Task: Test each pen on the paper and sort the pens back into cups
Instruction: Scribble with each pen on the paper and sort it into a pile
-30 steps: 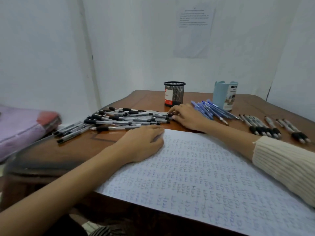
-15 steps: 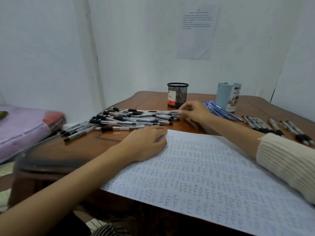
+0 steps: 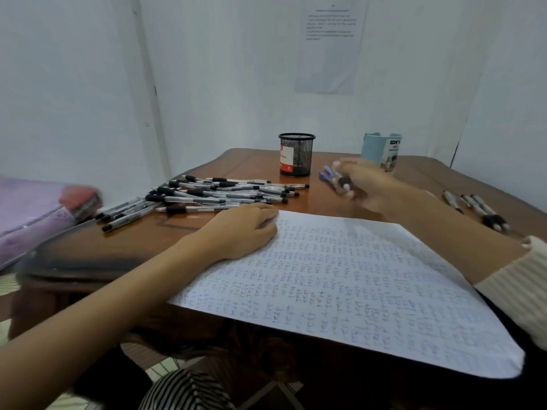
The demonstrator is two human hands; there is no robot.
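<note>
Head view, left to right: purple bundle [image 3: 35, 208] off the table's left edge, then big pile of black-grip pens [image 3: 207, 193] on the table [image 3: 133, 241] toward its far left. Left hand [image 3: 245, 232] lies flat, fingers loose and holding nothing, pinning the paper's [image 3: 340, 285] far left corner. Mesh cup [image 3: 297, 154] near the far edge, centre. Right hand [image 3: 364, 182] blurred, fingers curled round a pen [image 3: 343, 182] taken to the right of the mesh cup, just in front of the blue cup [image 3: 381, 150]; blue pens [image 3: 327, 174] partly hidden behind it. More pens [image 3: 485, 211] along the right edge. Likely next: bring the pen to a bare spot on the paper, which is nearly full, keep the left hand pressing. Sleeve may sweep the right-edge pens.
</note>
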